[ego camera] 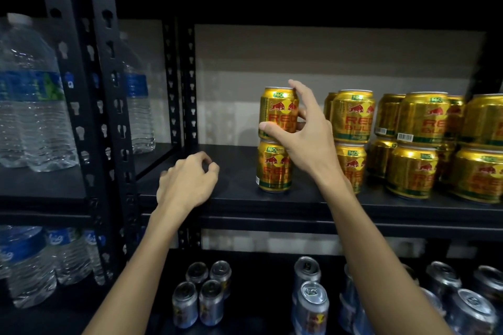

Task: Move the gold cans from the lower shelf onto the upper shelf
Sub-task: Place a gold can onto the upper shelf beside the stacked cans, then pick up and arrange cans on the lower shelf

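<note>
Two gold cans stand stacked on the upper shelf point(234, 171). My right hand point(304, 128) grips the top gold can point(276, 109), thumb across its lower front, index finger at its rim, the other fingers round its right side. That can sits on the lower gold can point(273, 168). To the right, several more gold cans point(416, 144) are stacked two high. My left hand point(187, 179) rests on the shelf's front left part, fingers loosely curled, holding nothing. On the lower shelf, several cans with silver tops point(310, 296) stand upright, seen from above.
Black perforated rack posts point(109, 106) stand to the left of the shelf. Beyond them are large water bottles point(30, 100) on a neighbouring shelf and smaller bottles point(32, 264) below. The upper shelf's front beam point(272, 215) runs across between my forearms.
</note>
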